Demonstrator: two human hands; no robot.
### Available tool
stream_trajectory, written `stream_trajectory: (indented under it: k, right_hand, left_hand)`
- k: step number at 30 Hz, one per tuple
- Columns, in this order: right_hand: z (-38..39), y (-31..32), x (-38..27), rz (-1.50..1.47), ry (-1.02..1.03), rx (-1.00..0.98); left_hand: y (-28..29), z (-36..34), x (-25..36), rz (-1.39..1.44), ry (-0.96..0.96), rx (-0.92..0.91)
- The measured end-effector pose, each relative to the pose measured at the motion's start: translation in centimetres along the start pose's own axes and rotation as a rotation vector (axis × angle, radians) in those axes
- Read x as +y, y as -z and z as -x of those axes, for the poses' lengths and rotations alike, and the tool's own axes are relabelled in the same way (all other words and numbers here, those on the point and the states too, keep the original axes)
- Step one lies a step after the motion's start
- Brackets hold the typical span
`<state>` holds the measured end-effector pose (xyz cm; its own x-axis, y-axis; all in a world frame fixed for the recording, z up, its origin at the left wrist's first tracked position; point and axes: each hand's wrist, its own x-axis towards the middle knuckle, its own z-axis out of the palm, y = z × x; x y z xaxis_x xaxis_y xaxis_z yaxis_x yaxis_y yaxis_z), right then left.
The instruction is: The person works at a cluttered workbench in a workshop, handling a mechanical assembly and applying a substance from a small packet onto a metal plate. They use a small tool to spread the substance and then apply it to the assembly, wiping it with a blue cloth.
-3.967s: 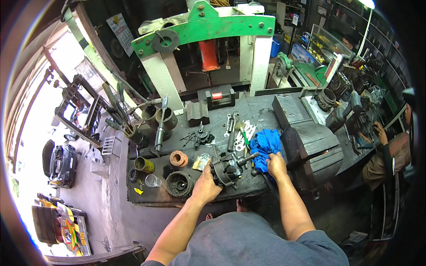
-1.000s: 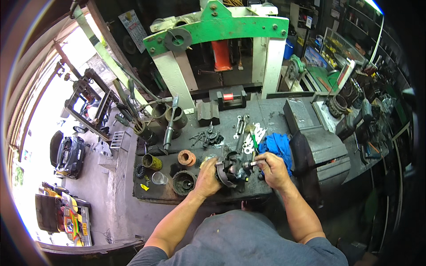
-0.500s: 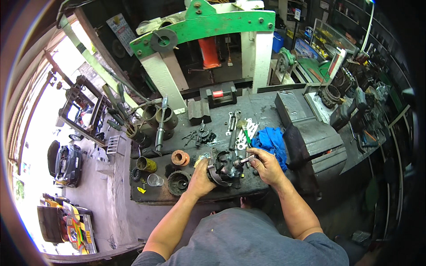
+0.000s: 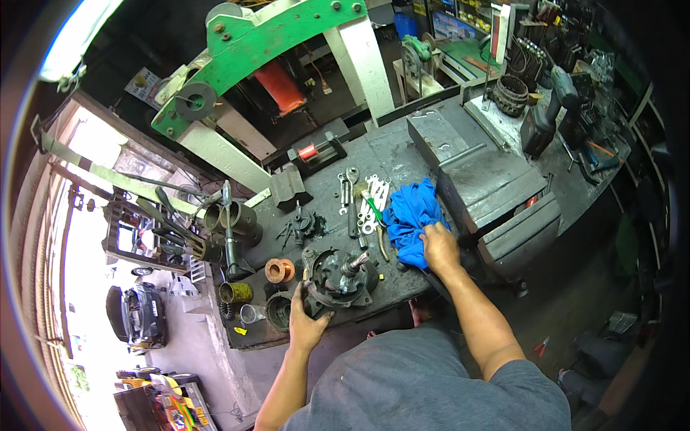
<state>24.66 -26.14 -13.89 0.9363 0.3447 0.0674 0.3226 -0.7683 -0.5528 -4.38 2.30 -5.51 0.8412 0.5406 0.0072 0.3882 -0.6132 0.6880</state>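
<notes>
A dark, round motor part that looks like an alternator [image 4: 338,281] stands on the workbench with its bright shaft pointing up. My left hand [image 4: 307,327] grips its left side, thumb and fingers spread around the rim. To the right, my right hand [image 4: 440,248] is closed on a crumpled blue cloth [image 4: 413,214]. Left of the alternator sit an open round metal housing [image 4: 277,313] and a copper-coloured spool [image 4: 279,270]. Behind it lie several wrenches [image 4: 374,195], a ratchet [image 4: 351,179] and a green-handled brush [image 4: 373,207].
A large bench vise [image 4: 496,194] stands right of the cloth. At the back rises a green and white press frame [image 4: 359,65]. A yellowish can [image 4: 236,292] and a clear cup [image 4: 251,314] stand at the bench's left end. A power drill [image 4: 563,87] is far right.
My right hand has left the alternator's shaft and moved right onto the blue cloth. The alternator has gone from tilted in both hands to shaft-up on the bench. The view has turned.
</notes>
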Motion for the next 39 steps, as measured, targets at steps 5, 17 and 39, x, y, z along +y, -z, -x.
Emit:
stream_trajectory:
  k: [5,17,39]
  right_hand:
    - [-0.5,0.7,1.0,-0.611,-0.188,0.205]
    - [7.2,5.1,-1.8,-2.193,-0.532,-0.494]
    - [6.4,5.5,-1.1,-0.958,-0.128,0.049]
  left_hand:
    - [-0.3,4.3,-1.3,0.322,0.165,0.157]
    - [-5.8,-1.5,14.1,0.189,-0.802,-0.497]
    - [-1.9,0.9,14.4,0.377,-0.368,-0.836]
